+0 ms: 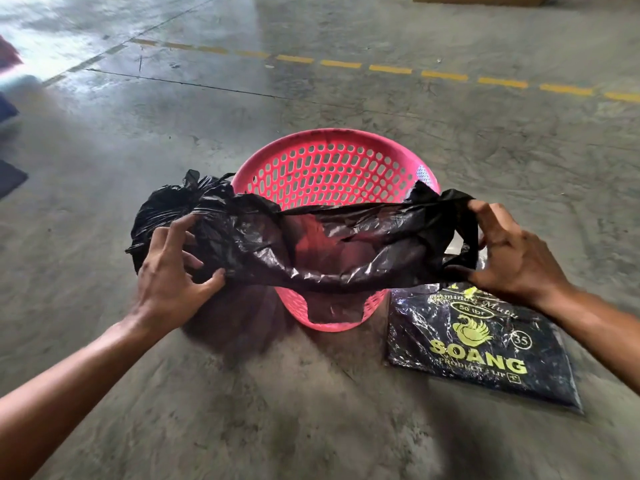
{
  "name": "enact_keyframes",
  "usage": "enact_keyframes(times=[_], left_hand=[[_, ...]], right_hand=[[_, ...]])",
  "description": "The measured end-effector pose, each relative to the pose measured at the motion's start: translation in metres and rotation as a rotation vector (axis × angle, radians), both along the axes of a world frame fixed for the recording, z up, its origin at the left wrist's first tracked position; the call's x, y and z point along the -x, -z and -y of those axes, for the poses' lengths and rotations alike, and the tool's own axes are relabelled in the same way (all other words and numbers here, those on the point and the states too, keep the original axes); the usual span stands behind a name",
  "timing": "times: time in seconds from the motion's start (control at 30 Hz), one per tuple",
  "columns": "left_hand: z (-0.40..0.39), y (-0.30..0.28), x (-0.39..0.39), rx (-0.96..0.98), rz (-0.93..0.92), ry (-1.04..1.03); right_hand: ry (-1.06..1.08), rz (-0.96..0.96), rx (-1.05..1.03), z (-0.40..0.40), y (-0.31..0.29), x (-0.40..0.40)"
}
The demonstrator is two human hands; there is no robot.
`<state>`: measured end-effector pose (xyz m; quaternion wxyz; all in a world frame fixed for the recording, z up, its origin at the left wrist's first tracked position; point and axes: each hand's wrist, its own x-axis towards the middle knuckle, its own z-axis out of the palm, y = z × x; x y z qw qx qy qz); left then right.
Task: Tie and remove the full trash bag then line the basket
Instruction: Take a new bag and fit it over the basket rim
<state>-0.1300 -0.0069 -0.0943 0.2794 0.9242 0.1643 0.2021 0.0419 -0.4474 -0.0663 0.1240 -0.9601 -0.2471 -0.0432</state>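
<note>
A pink perforated basket [332, 164] stands on the concrete floor in front of me. Over its mouth I hold a new black trash bag [311, 244], stretched open between both hands. My left hand [169, 271] grips its left edge and my right hand [512, 251] grips its right handle loop. The bag's body hangs down into the basket. A tied, full black trash bag [166, 206] sits on the floor against the basket's left side, partly hidden behind my left hand.
A flat black pack of bags [485, 348] with yellow print lies on the floor right of the basket. A dashed yellow line [391, 69] crosses the floor beyond. Blurred coloured objects [10, 98] sit at the far left edge.
</note>
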Motion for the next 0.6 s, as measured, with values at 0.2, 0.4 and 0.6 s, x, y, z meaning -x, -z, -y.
enact_keyframes(times=[0.2,0.4,0.6], left_hand=[[-0.006,-0.017,-0.033,-0.051,-0.081,0.013],[-0.038,-0.038,-0.081,0.171,-0.230,0.171],[-0.056,-0.060,-0.126,0.548,-0.303,0.191]], right_hand=[[0.032,-0.127,-0.047,-0.014,-0.012,-0.028],[-0.009,-0.539,-0.308,-0.018,-0.012,-0.078],[0.181,-0.728,-0.592,-0.041,-0.046,-0.106]])
